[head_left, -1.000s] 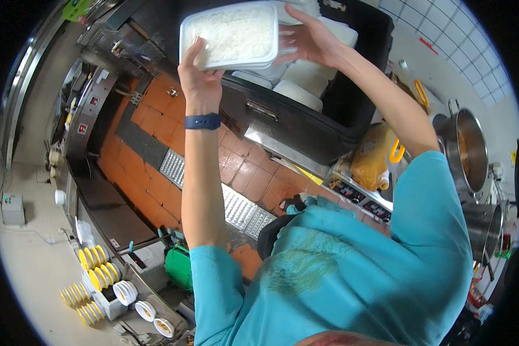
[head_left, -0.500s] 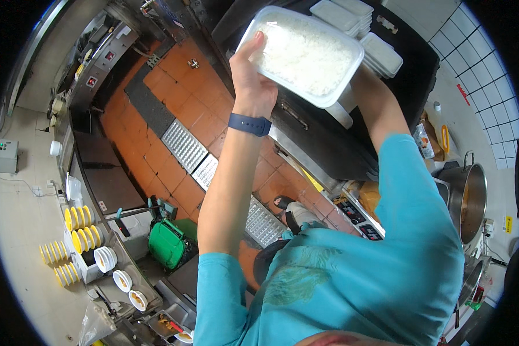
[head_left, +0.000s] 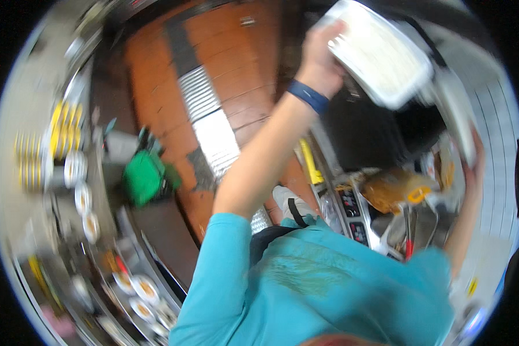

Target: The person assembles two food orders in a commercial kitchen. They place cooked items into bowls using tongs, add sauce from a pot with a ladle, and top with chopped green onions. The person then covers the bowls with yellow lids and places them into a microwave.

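Observation:
My left hand (head_left: 322, 60) grips one end of a white rectangular plastic food container (head_left: 380, 55), with the thumb over its rim. White rice fills the container, though motion smears the grains. On the far right, my right hand (head_left: 474, 158) is closed at the lower end of a long, rounded white piece (head_left: 454, 109). It looks like a container or lid seen edge-on; blur hides which. Its upper part lies close beside the rice container, and I cannot tell whether they touch. Most fingers of my right hand are hidden.
Below the rice stands a black counter (head_left: 363, 135). Beside it are an amber-coloured bag (head_left: 389, 190), a red-handled utensil (head_left: 409, 245) and control panels (head_left: 352, 213). A green bin (head_left: 146, 177) stands left on the tiled floor (head_left: 230, 69), near stacked yellow-rimmed bowls (head_left: 66, 130).
The view has turned and blurred. My left hand has carried the rice container rightward. My right hand has come out from behind it to the far right with the long white piece.

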A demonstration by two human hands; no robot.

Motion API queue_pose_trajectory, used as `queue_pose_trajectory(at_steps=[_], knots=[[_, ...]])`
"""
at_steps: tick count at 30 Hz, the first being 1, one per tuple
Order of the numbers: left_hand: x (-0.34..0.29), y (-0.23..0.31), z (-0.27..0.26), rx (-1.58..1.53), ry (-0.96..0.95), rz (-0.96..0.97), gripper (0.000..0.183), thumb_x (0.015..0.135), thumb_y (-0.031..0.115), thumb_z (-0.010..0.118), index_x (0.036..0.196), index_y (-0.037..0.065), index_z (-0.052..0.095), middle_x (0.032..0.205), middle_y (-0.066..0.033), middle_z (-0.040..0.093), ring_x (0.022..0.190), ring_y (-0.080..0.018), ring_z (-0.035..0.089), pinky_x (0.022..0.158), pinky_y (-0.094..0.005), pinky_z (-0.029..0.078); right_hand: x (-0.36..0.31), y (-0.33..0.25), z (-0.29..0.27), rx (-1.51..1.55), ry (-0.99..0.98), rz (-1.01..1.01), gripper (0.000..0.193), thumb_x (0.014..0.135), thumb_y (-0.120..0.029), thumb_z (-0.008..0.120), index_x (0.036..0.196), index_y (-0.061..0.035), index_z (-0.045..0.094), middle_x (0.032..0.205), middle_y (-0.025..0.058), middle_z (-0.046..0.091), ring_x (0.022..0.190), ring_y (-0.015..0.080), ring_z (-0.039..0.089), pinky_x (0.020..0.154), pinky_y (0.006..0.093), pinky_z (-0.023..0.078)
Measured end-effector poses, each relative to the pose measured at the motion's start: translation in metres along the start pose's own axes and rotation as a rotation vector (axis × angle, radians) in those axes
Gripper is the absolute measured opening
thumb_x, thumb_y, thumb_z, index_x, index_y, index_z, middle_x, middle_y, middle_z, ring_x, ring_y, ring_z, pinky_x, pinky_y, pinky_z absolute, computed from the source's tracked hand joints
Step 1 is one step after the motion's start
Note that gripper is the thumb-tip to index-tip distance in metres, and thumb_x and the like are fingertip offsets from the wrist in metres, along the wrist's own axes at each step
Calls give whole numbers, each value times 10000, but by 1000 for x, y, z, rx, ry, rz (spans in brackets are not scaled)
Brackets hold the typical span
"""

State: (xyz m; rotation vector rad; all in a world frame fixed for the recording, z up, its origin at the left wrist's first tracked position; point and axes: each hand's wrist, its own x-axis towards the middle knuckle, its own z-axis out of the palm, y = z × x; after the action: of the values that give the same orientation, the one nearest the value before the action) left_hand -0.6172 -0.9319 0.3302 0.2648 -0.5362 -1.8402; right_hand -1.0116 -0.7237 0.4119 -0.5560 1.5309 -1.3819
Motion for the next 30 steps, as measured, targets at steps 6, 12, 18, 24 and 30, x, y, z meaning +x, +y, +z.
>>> queue_pose_trajectory(at_steps=[6, 12, 18, 24, 30], knots=[[-309, 61, -79, -145, 291, 160, 473, 842, 309, 674, 1207, 12, 621, 1129, -164, 681, 1009, -273, 670, 927, -398, 525, -167, 121, 13, -110, 35, -122, 685, 969, -443, 490, 1489, -14, 374, 1406, 184, 526, 1217, 358, 574, 907, 470, 546], [-668, 26, -107, -377, 838, 524, 525, 865, 296, 658, 1265, -32, 568, 1154, -184, 668, 1023, -297, 659, 957, -409, 505, -172, 286, 153, -970, -951, -1058, 515, 962, -295, 577, 1370, 8, 493, 1272, 192, 590, 1104, 318, 617, 909, 413, 537], [-903, -5, -107, -336, 1225, 1040, 463, 902, 305, 641, 1230, -15, 578, 1089, -155, 668, 1005, -283, 663, 889, -389, 552, -371, 387, 304, -334, -1363, 538, 672, 935, -472, 606, 1389, -6, 440, 1286, 165, 503, 1141, 250, 533, 894, 423, 538], [-1048, 24, -154, 47, 1778, 1295, 544, 747, 34, 771, 1229, 0, 520, 1116, -128, 646, 961, -259, 661, 836, -358, 560, -522, 496, 373, -440, -1638, 820, 657, 989, -367, 554, 1493, -15, 323, 1459, 171, 454, 1340, 309, 454, 1118, 497, 385], [-1159, 40, -146, -122, 1856, 1283, 455, 832, 109, 707, 1243, -25, 564, 1158, -154, 650, 1054, -278, 643, 922, -377, 536, -651, 628, 426, -588, -1518, 1415, 565, 1000, -307, 498, 1466, -16, 360, 1402, 181, 512, 1299, 334, 500, 1084, 546, 427]])
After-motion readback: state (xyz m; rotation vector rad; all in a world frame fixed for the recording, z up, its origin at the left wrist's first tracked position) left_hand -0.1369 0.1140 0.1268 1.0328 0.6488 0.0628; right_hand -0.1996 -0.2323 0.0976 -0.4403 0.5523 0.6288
